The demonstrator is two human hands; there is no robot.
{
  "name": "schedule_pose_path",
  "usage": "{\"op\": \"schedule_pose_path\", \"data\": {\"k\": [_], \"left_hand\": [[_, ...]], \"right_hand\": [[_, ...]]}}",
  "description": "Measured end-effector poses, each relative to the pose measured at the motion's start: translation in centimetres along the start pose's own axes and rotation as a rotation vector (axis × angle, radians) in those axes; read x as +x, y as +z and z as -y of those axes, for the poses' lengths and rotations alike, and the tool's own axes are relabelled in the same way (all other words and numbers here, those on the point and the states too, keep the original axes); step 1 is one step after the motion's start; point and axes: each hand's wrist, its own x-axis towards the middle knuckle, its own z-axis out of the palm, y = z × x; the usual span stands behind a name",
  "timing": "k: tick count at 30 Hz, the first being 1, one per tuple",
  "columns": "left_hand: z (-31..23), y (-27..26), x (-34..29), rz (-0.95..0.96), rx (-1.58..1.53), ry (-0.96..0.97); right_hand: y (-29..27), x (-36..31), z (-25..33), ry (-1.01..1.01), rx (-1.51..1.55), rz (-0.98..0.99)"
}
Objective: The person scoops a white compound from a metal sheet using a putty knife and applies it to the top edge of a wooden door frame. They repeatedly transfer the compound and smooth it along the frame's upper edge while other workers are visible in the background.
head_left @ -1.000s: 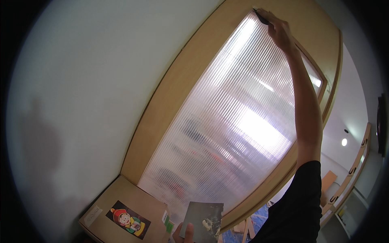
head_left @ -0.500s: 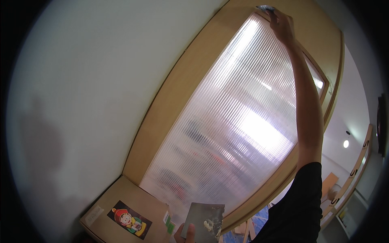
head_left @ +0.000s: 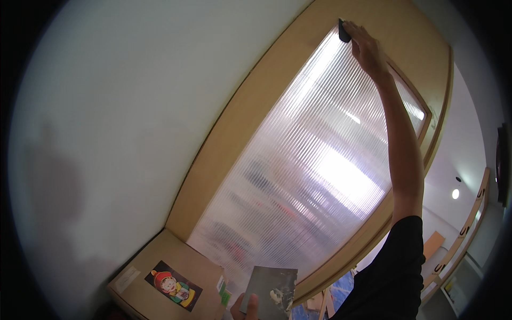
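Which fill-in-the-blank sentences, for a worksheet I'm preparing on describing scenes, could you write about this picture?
1. The right hand holds a small dark tool at the ____ (upper/lower) end of the ribbed translucent panel.
2. The left hand holds a dark grey rectangular plate with ____ (pale/red) smears.
3. The raised arm's fabric sleeve is ____.
4. The brown cardboard box bears a cartoon figure in a ____ hat.

Missing words: upper; pale; black; red.

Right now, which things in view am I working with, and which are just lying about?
In use:
- dark scraper, right hand
- paste-smeared grey plate, left hand
- ribbed translucent pane
- wooden frame

Lying about:
- brown box with cartoon picture
- wooden pieces
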Motion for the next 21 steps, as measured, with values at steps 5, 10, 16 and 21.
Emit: {"op": "schedule_pose_path", "data": {"k": [5,10,16,21], "left_hand": [[-0.6,-0.1,-0.4,-0.049,-0.075,-0.021],[-0.8,-0.4,-0.4,-0.029,-0.011,0.034],[-1.0,-0.1,-0.6,-0.048,0.002,0.026],[-1.3,0.2,-0.5,-0.052,0.003,0.041]], "right_hand": [[-0.7,0.0,0.7,0.133,0.096,-0.085],[-1.7,1.2,0.8,0.346,0.118,-0.098],[-1.5,1.9,0.8,0.328,0.097,-0.061],[-0.7,1.7,0.6,0.257,0.113,-0.071]]}}
